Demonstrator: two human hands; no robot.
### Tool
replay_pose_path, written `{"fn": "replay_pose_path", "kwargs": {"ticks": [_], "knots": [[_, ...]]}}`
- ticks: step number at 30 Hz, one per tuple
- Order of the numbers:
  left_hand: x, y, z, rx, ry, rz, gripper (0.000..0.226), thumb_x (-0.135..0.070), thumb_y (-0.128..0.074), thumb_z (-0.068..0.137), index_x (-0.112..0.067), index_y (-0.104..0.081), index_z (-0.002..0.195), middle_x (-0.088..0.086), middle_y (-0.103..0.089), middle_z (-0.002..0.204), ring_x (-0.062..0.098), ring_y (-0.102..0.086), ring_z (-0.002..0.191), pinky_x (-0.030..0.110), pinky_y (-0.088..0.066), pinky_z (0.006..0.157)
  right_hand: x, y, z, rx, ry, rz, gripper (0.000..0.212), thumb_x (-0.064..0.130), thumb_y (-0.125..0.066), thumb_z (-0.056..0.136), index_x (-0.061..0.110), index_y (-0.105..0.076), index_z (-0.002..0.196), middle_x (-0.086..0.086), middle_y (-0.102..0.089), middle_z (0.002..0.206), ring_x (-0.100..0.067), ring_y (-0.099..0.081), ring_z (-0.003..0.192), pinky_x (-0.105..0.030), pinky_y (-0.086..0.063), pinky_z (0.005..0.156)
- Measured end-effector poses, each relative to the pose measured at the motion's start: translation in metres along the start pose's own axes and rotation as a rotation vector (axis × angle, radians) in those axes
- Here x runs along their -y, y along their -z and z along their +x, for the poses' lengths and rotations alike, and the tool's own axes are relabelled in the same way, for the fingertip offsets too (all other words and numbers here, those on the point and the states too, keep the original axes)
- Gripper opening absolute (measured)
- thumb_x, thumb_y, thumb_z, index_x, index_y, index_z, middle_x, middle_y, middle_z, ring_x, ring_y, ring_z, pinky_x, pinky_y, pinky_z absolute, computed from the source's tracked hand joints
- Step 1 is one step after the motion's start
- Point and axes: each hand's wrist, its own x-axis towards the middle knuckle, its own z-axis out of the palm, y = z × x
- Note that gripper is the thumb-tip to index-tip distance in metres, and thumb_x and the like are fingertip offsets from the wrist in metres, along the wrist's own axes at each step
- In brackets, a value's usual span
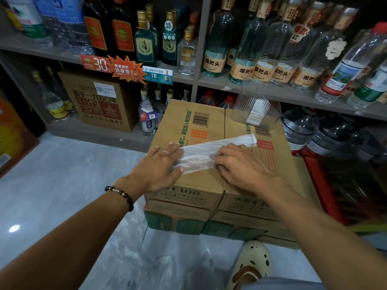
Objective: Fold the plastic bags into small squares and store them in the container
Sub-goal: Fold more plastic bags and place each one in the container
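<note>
A clear plastic bag (201, 154), folded into a long narrow strip, lies slantwise across the top of a cardboard box (188, 126). My left hand (159, 166) lies flat on the strip's near left end, fingers straight, thumb under its edge. My right hand (240, 164) rests on the strip's middle with its fingers bent down onto the plastic. The strip's far end (249, 139) sticks out past my right hand. A clear plastic container (256, 107) stands on the box's far right corner, with several folded white bags upright inside it.
The box sits on a stack of other cartons (209, 218). Behind it run shelves (272, 91) packed with glass bottles, and large water jugs (299, 126) stand at the right. Grey floor (62, 185) spreads to the left. A shoe (253, 262) shows at the bottom.
</note>
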Motion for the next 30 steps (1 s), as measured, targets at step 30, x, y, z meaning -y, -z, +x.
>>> {"fn": "replay_pose_path", "kwargs": {"ticks": [30], "knots": [[-0.006, 0.015, -0.003, -0.318, 0.276, -0.296, 0.041, -0.023, -0.063, 0.091, -0.023, -0.056, 0.132, -0.003, -0.066, 0.081, 0.026, -0.063, 0.090, 0.038, -0.051, 0.081, -0.023, -0.006, 0.021, -0.121, -0.467, 0.799, 0.016, 0.024, -0.066, 0.094, 0.027, -0.072, 0.080, 0.010, -0.071, 0.085, -0.008, -0.063, 0.086, -0.027, -0.047, 0.077]]}}
